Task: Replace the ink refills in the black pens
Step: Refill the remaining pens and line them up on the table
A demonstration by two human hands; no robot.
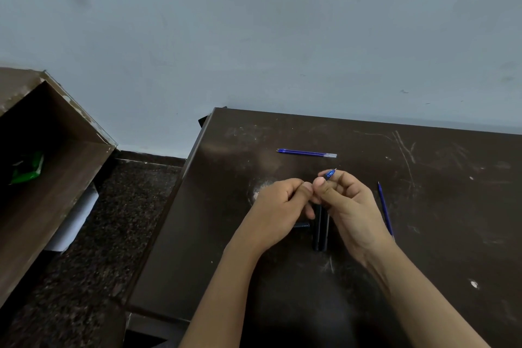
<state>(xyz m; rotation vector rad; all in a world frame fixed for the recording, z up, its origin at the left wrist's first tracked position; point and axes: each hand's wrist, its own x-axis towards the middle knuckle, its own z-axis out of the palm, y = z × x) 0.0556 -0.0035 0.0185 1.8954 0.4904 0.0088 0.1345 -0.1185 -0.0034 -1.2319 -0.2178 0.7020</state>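
Two black pen barrels (320, 232) side by side on the dark table (452, 234), upper ends hidden under the hands; just above the barrels, right hand (353, 206) curled, thumb and forefinger pinching a blue tip piece (329, 174) with a thin metal point sticking out at its far end; above and left of the barrels, left hand (278, 206) with fingers curled inward, thumb tip touching the right thumb; cannot tell whether anything is held inside it; just left of the barrels, a short dark threaded piece (301, 225) on the table; beyond the barrels, well apart, a blue refill (306, 153) lying crosswise, clear end to the right; right of the barrels, a second blue refill (385, 209) lying lengthwise, near end hidden by the right wrist; far left of the barrels, off the table, an open wooden box (56, 178) with a green packet (26, 168) inside.
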